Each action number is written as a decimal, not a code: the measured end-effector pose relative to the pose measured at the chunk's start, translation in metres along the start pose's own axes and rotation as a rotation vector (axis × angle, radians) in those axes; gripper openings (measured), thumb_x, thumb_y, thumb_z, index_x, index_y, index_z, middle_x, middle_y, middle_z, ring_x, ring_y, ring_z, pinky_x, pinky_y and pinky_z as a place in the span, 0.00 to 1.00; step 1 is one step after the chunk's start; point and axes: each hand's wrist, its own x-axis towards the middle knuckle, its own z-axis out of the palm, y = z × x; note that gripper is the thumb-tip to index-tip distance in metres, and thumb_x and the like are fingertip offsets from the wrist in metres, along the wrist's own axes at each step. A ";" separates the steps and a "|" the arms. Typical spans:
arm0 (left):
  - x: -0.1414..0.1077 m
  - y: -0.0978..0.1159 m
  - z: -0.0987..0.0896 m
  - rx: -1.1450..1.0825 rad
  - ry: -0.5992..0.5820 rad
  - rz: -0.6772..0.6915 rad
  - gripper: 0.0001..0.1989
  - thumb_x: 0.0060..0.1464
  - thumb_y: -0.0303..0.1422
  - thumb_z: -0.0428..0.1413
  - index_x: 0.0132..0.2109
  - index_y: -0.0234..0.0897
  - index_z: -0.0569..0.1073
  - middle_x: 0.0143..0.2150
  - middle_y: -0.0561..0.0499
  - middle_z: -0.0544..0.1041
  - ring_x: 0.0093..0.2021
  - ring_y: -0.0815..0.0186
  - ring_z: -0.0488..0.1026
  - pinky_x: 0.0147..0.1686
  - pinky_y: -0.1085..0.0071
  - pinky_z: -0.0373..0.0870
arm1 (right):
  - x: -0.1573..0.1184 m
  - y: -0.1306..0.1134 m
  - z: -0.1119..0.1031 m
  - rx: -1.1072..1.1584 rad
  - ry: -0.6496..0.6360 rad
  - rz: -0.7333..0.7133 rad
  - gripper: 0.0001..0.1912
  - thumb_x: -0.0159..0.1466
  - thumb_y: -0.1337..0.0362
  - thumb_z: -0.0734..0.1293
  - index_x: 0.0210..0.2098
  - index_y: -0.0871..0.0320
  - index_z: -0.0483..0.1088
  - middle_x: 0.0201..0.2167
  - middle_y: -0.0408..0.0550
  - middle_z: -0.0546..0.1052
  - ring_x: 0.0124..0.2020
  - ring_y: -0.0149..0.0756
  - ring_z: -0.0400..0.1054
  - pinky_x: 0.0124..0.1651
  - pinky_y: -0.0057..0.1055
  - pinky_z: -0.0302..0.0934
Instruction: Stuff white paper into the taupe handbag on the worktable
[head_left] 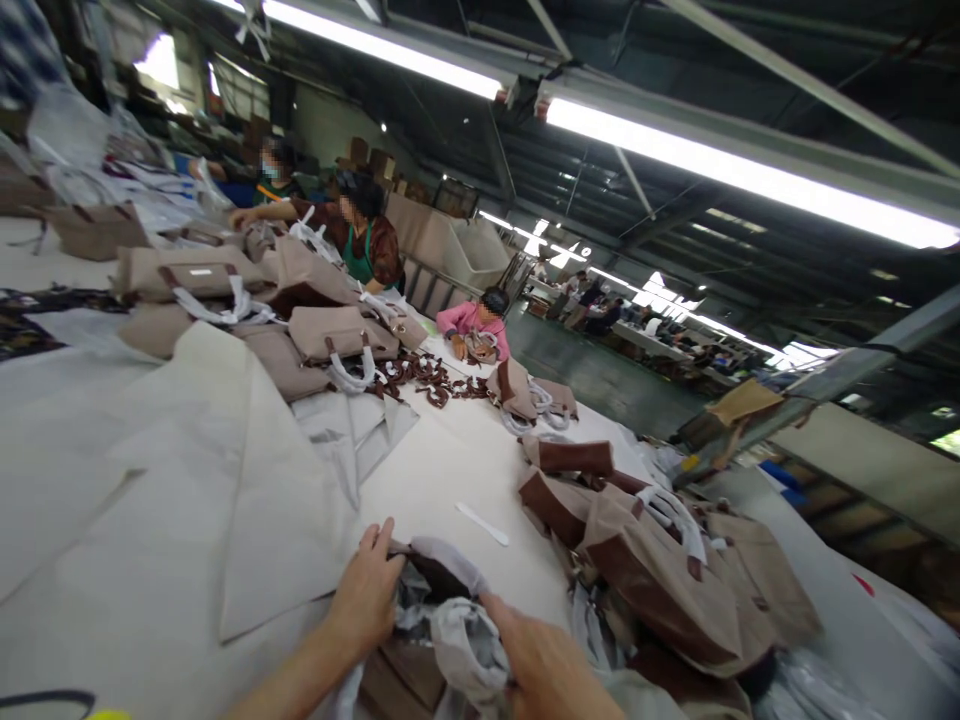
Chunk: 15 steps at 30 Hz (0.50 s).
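A taupe and brown handbag (401, 682) stands open in front of me at the bottom of the view. White wrapping covers its handles (466, 640), and crumpled pale stuffing shows in the opening. My left hand (369, 590) is closed on the bag's left rim, fingertips pointing up. On the other side my right hand (541, 655) grips the bag's right edge by the wrapped handle, its index finger along the rim and its other fingers mostly hidden. The bag's lower part is cut off by the frame.
A pile of similar bags (675, 570) lies to the right. More bags (330, 335) and brown straps (431, 380) cover the table's far side. A white strip (482, 524) lies ahead, with large pale sheets (285, 480) at left. Co-workers (480, 325) sit across the table.
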 end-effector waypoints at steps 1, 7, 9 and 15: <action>0.000 0.000 0.003 -0.024 0.001 -0.003 0.31 0.45 0.20 0.56 0.59 0.28 0.75 0.76 0.32 0.50 0.74 0.45 0.49 0.70 0.57 0.52 | 0.009 -0.007 -0.002 -0.101 0.009 0.021 0.44 0.51 0.80 0.64 0.68 0.60 0.58 0.53 0.61 0.78 0.52 0.56 0.75 0.54 0.45 0.70; -0.004 -0.010 0.020 -0.137 0.017 -0.002 0.40 0.37 0.11 0.49 0.60 0.27 0.72 0.77 0.34 0.45 0.72 0.52 0.56 0.70 0.60 0.54 | 0.070 -0.054 0.010 -0.324 0.072 0.031 0.34 0.61 0.82 0.57 0.67 0.67 0.58 0.47 0.65 0.78 0.46 0.50 0.77 0.47 0.44 0.75; -0.006 -0.016 0.031 -0.139 0.042 -0.014 0.41 0.36 0.11 0.49 0.61 0.28 0.72 0.76 0.34 0.46 0.72 0.51 0.57 0.70 0.57 0.55 | 0.083 -0.063 0.020 -0.335 -0.011 -0.019 0.31 0.61 0.80 0.60 0.65 0.71 0.60 0.47 0.69 0.78 0.47 0.54 0.77 0.47 0.45 0.75; -0.007 -0.036 0.054 -0.143 0.101 -0.016 0.46 0.34 0.13 0.49 0.64 0.37 0.70 0.76 0.41 0.48 0.73 0.51 0.55 0.70 0.49 0.53 | 0.129 -0.078 0.044 -0.157 -0.018 -0.100 0.30 0.58 0.78 0.66 0.60 0.72 0.66 0.49 0.72 0.77 0.48 0.60 0.77 0.46 0.52 0.75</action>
